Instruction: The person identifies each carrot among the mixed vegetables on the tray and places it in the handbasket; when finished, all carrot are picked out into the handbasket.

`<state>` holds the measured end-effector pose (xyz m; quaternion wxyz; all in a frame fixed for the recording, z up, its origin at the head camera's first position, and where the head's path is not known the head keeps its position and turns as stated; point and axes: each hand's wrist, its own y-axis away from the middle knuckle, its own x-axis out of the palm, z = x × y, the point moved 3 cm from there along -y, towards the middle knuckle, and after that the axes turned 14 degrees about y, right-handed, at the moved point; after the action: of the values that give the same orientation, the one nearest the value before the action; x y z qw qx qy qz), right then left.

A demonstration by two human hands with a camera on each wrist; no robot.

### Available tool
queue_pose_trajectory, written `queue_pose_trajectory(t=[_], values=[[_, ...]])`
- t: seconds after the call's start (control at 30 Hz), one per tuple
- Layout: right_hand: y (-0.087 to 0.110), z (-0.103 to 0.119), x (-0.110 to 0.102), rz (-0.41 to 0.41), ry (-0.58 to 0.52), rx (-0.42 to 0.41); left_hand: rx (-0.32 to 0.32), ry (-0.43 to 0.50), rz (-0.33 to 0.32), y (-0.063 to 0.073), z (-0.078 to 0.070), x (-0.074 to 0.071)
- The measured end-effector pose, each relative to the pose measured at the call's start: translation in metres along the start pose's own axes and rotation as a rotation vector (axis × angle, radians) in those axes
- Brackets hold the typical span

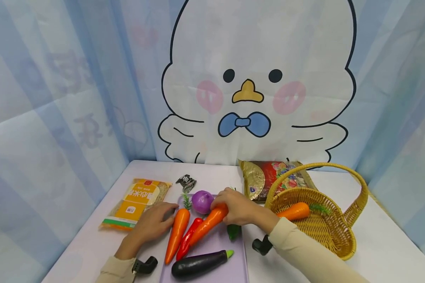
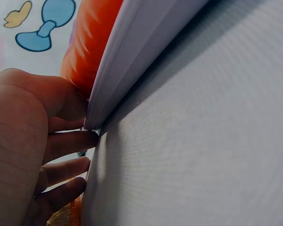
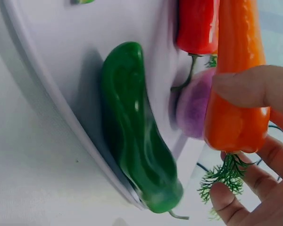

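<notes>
My right hand (image 1: pixel 242 210) pinches a carrot (image 1: pixel 209 225) by its thick end, thumb on one side, green top hanging below the fingers in the right wrist view. The carrot slants over a lilac tray (image 1: pixel 235 271), overlapping a red chili pepper (image 1: pixel 193 231). At the tray's left rim, my left hand (image 1: pixel 153 224) rests with loosely bent fingers; its thumb is close to a second carrot (image 1: pixel 177 236). A purple onion (image 1: pixel 202 201) lies at the tray's far end, an eggplant (image 1: pixel 200 265) at the near end. Beneath my right wrist is a green pepper (image 3: pixel 137 127), partly hidden in the head view.
Right of the tray stands a wicker basket (image 1: pixel 347 245) with a tall handle and another carrot (image 1: pixel 297 211) inside. Behind it lies a red and gold bag (image 1: pixel 269 177). A yellow-orange grain packet (image 1: pixel 138 200) lies at left, and a small black wrapper (image 1: pixel 186 182) beyond the tray.
</notes>
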<state>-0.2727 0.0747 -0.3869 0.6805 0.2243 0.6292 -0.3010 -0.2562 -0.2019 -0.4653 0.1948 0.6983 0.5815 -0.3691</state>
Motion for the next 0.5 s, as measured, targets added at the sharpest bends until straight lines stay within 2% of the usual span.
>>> queue_pose_trajectory(t=[0.2, 0.5], values=[[0.007, -0.001, -0.01, 0.009, -0.086, 0.046, 0.006, -0.007, -0.002, 0.0, 0.0, 0.0], [0.017, -0.002, -0.02, -0.052, -0.207, 0.086, -0.002, -0.005, 0.007, 0.001, 0.0, -0.001]])
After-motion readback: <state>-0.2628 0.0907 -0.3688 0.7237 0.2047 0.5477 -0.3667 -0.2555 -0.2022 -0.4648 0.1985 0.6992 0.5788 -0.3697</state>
